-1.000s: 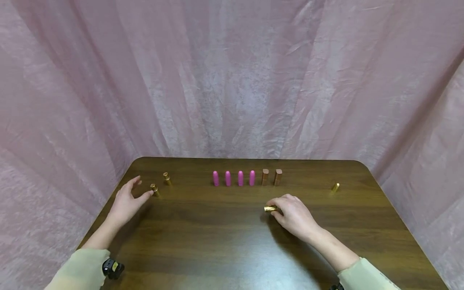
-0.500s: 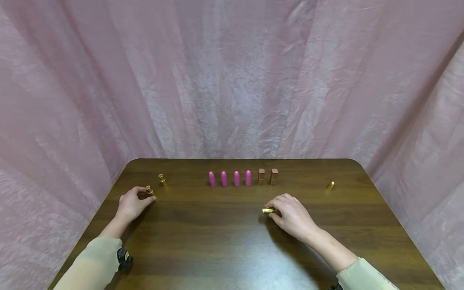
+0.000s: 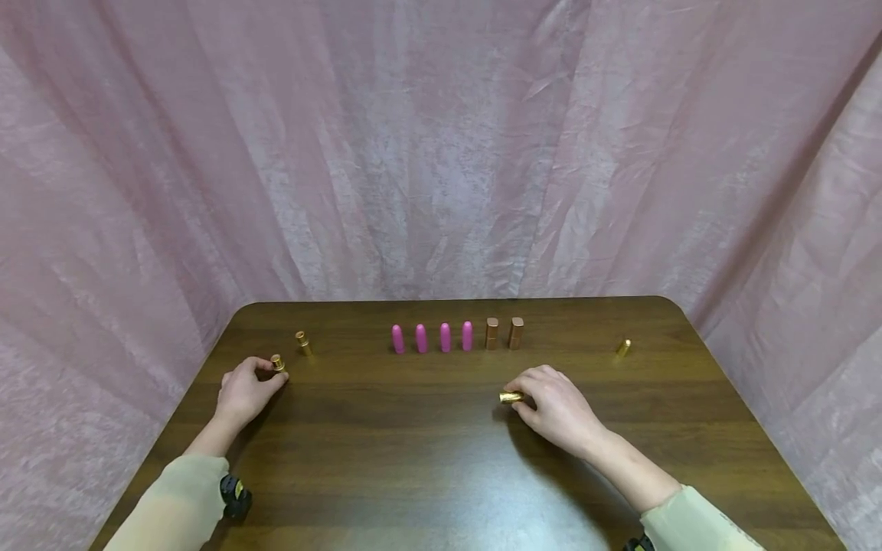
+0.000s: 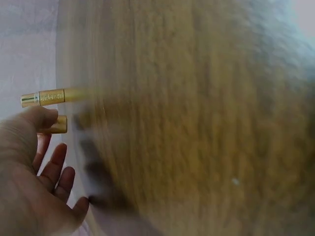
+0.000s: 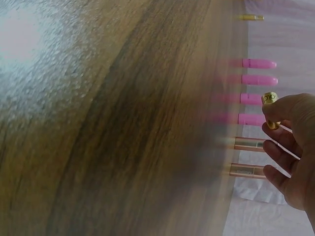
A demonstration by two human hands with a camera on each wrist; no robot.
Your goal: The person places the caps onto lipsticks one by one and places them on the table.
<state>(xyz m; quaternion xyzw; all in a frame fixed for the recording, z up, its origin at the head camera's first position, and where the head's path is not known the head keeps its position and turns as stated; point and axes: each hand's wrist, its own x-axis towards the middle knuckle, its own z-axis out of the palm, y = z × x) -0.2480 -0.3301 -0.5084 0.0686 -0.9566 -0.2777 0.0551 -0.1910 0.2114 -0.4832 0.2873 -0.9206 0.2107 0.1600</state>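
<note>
At the left of the table point(image 3: 413, 459), my left hand point(image 3: 243, 392) pinches a gold lipstick tube point(image 3: 278, 362) between thumb and forefinger. In the left wrist view the thumb point(image 4: 44, 117) covers the middle of that tube, and the other fingers spread below it. A second gold lipstick tube point(image 3: 303, 342) stands upright just behind and to the right. Right of the middle, my right hand point(image 3: 554, 402) holds a short gold lipstick piece point(image 3: 510, 397) sideways, low over the wood. Its engraved surface point(image 5: 269, 98) shows in the right wrist view; the fingers hide part of it.
Along the back stands a row of several pink lipsticks point(image 3: 445, 337) and two square copper-coloured lipsticks point(image 3: 491, 334) point(image 3: 515, 334). A slim gold lipstick tube point(image 3: 623, 348) stands alone at the right. A pink curtain point(image 3: 441, 153) hangs behind the table's back edge.
My left hand has gone from reaching with spread fingers to pinching the nearer gold lipstick tube. My right hand keeps its hold on the gold piece, nearly still. The head view has shifted slightly.
</note>
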